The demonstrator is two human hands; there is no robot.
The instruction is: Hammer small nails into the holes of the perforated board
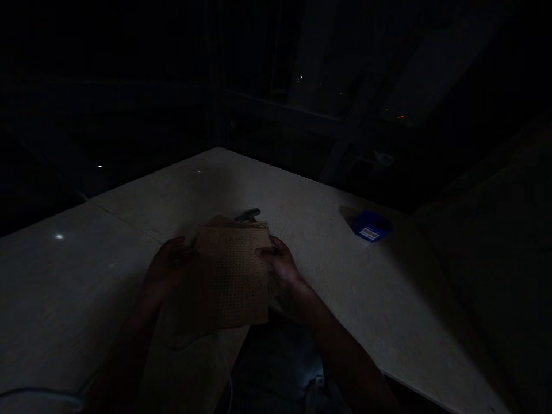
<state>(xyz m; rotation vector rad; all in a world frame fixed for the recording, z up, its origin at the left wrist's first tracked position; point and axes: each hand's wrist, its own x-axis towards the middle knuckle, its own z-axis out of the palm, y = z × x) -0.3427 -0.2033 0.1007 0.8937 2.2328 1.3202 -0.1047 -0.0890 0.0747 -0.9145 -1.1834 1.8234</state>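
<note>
Several brown sheets (241, 276) with rows of dark printed writing are held up in front of me in a stack, their top edges slightly uneven. My right hand (282, 264) grips the right edge, thumb on the front face and fingers behind. At the left edge, my left hand (168, 264) has its fingers curled against the stack; dim light blurs exactly how they touch. Just beyond the top edge lies a dark, narrow object like a stapler (248, 215), its lower part hidden by the sheets.
A blue plastic tub (371, 226) with a white label stands on the right of the pale tabletop (319, 230). A cable (43, 393) runs along the lower left, and a thin cord hangs near my lap. Dark window frames rise behind the table's far corner.
</note>
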